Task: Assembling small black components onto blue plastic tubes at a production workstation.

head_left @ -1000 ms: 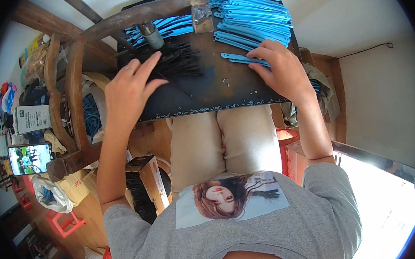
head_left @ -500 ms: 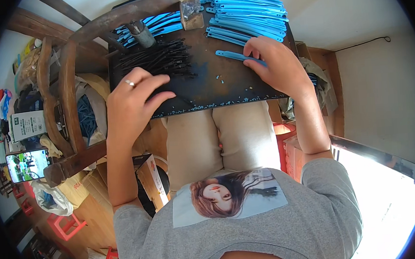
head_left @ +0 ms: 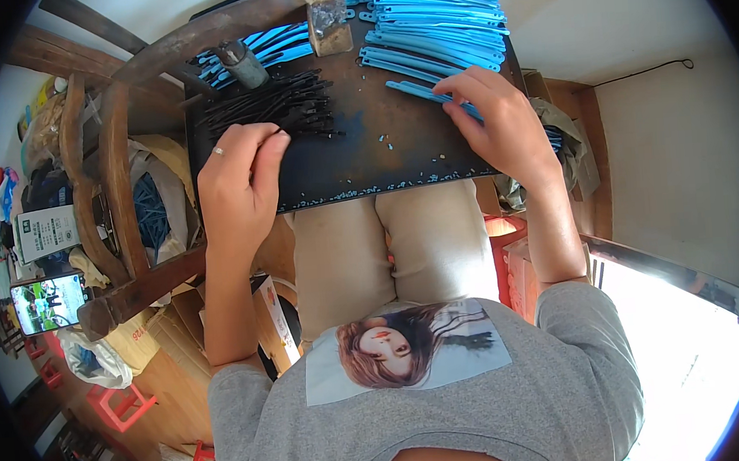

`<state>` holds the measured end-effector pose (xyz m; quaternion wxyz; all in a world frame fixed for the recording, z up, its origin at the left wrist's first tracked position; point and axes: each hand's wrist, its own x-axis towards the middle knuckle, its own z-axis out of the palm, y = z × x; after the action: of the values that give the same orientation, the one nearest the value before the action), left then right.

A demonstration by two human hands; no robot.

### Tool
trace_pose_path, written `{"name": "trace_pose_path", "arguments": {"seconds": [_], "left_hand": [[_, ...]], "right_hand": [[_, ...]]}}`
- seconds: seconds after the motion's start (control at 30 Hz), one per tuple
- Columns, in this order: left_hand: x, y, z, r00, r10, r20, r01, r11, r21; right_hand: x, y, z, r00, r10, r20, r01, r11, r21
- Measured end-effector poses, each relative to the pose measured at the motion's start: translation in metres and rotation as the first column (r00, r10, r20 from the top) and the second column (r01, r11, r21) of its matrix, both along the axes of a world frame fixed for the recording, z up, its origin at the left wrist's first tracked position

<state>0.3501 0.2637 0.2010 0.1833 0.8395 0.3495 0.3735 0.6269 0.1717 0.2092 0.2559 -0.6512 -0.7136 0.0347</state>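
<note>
My left hand (head_left: 241, 167), with a ring on one finger, is closed in a pinch at the near edge of a heap of thin black strips (head_left: 292, 99). What lies between thumb and forefinger is too small to make out. On the right, my right hand (head_left: 503, 123) has its thumb and fingers about a flat blue plastic strip (head_left: 415, 90), whose far-left end sticks out beside another blue strip. Its other end is hidden by the hand. Behind it lies a large stack of blue strips (head_left: 436, 20) with holes near their ends.
The dark worktable (head_left: 356, 159) has blue scraps (head_left: 385, 139) on it and along its front edge. A wooden frame (head_left: 227, 26) with a metal cylinder (head_left: 247, 66) reaches over the table's left. More blue strips (head_left: 288, 43) lie behind it. A phone (head_left: 49, 302) stands at left.
My left hand has closed from spread fingers to a pinch at the black heap. My right hand has shifted slightly right, and the blue strip has moved a little toward the stack.
</note>
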Motion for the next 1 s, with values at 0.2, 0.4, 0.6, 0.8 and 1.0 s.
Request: {"name": "trace_pose_path", "arguments": {"seconds": [0.2,0.4,0.6,0.8,1.0], "left_hand": [[0.016,-0.014,0.008,0.955,-0.027,0.295,0.086,0.978,-0.191],[0.047,-0.010,0.010,0.798,-0.155,0.583,0.336,0.917,-0.216],[0.062,-0.004,0.000,0.799,-0.087,0.595,0.324,0.896,-0.303],[0.067,0.000,-0.006,0.868,0.061,0.492,0.167,0.899,-0.405],[0.067,0.003,-0.008,0.880,0.082,0.468,0.101,0.930,-0.353]], "right_hand": [[0.007,-0.017,0.011,0.998,-0.043,0.041,0.046,0.996,-0.078],[0.017,-0.028,0.011,0.992,-0.118,0.036,0.123,0.971,-0.206],[0.028,-0.024,0.013,0.987,-0.136,-0.089,0.102,0.943,-0.317],[0.025,-0.027,0.020,0.899,-0.250,-0.360,0.218,0.967,-0.129],[0.014,-0.029,0.036,0.748,-0.100,-0.656,0.161,0.986,0.034]]}}
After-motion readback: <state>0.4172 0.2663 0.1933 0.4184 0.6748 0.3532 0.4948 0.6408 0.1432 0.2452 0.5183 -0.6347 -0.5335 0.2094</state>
